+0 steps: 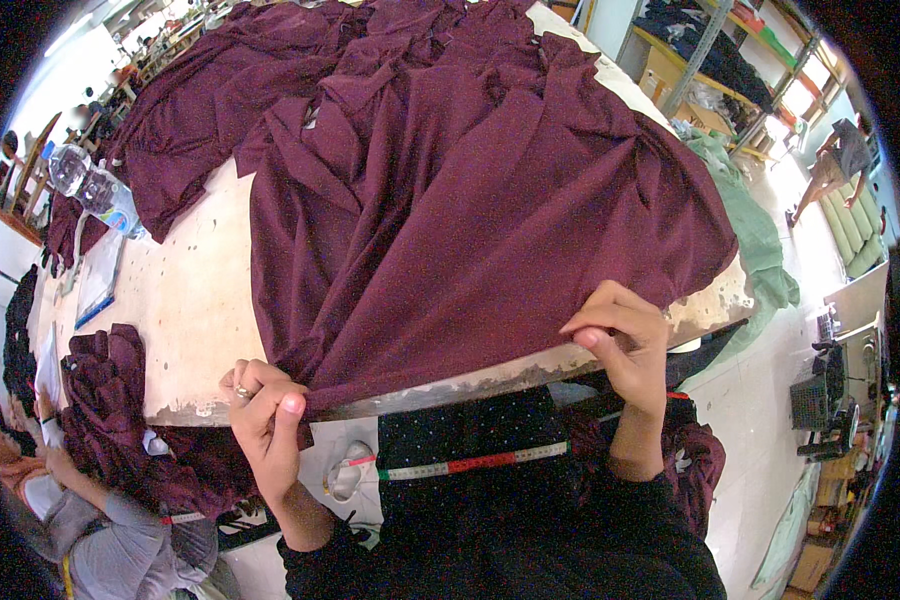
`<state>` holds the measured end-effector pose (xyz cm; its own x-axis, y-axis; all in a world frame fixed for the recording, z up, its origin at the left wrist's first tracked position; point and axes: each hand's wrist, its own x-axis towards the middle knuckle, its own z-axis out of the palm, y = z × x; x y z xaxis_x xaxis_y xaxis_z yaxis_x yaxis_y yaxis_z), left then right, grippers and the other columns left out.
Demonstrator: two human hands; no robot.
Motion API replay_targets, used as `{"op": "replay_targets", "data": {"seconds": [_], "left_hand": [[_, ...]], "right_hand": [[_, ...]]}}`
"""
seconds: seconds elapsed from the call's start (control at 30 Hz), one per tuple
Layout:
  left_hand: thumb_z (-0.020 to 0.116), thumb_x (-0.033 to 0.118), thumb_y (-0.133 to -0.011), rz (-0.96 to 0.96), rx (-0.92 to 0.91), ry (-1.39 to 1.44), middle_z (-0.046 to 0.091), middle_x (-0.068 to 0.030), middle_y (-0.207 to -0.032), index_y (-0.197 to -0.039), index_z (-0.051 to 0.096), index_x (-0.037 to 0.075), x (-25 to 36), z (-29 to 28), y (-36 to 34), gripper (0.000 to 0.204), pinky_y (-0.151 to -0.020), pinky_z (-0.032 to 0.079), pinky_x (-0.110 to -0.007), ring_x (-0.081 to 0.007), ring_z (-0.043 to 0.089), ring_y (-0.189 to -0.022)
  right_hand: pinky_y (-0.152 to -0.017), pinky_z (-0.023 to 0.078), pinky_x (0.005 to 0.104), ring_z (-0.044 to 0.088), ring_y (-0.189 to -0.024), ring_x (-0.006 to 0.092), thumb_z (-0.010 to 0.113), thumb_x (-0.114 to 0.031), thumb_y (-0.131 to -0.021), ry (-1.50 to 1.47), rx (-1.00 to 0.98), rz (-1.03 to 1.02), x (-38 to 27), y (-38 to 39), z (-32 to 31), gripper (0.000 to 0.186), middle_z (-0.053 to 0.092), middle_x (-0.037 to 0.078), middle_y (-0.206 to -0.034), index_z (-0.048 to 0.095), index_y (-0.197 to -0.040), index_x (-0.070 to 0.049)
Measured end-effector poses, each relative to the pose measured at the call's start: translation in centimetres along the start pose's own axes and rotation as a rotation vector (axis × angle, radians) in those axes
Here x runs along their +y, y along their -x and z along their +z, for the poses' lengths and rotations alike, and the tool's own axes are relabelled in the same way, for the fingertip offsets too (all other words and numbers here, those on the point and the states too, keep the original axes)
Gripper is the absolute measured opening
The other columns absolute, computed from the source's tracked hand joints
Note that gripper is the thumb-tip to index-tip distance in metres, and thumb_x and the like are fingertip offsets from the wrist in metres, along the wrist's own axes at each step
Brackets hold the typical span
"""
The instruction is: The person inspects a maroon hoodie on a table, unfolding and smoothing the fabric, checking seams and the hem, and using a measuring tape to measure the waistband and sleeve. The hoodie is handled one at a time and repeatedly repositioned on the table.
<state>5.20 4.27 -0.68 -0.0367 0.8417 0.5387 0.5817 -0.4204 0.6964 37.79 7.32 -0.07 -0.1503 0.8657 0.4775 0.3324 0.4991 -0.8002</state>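
A large maroon garment [470, 230] lies rumpled over the table, its near edge drawn toward me. My left hand [268, 405], with a ring on one finger, pinches the near left corner at the table's front edge. Farther right, my right hand [625, 340] has thumb and fingers pressed together on the cloth's near edge. Between the two hands the fabric edge runs fairly straight, with folds fanning out from the left pinch. A tape measure [480, 463] lies across my dark clothing below the table edge.
The pale wooden table [195, 310] has a worn front edge. At left are a plastic water bottle [95, 190], a clipboard [100, 275] and another maroon heap [110, 400]. A person in grey [135, 540] is at lower left. Green cloth [755, 250] hangs off the right side.
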Motion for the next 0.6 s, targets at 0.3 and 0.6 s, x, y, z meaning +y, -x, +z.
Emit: {"op": "replay_targets", "data": {"seconds": [0.3,0.6], "left_hand": [[0.070,0.021,-0.070,0.120,-0.086,-0.413,0.059,0.0017,-0.096,-0.102,0.064,0.018,2.9,4.6,-0.4,0.032,-0.089,0.023,-0.038,-0.0160,0.050,-0.097],[0.076,0.018,-0.043,0.393,0.257,-0.504,0.046,0.0042,-0.057,-0.067,0.063,0.020,2.3,3.2,0.7,0.028,-0.084,0.024,-0.041,-0.0161,0.052,-0.066]], "right_hand": [[-0.058,0.039,0.0307,0.049,-0.064,0.0201,0.067,-0.012,-0.072,0.308,-0.132,-0.439,0.0,-1.6,5.9,0.016,0.050,0.005,-0.073,0.063,-0.085,-0.003],[-0.051,0.040,0.0274,0.045,-0.058,0.0150,0.063,-0.005,-0.051,0.247,-0.012,-0.691,0.2,-1.1,7.5,0.047,0.048,0.000,-0.070,0.067,-0.097,-0.003]]}}
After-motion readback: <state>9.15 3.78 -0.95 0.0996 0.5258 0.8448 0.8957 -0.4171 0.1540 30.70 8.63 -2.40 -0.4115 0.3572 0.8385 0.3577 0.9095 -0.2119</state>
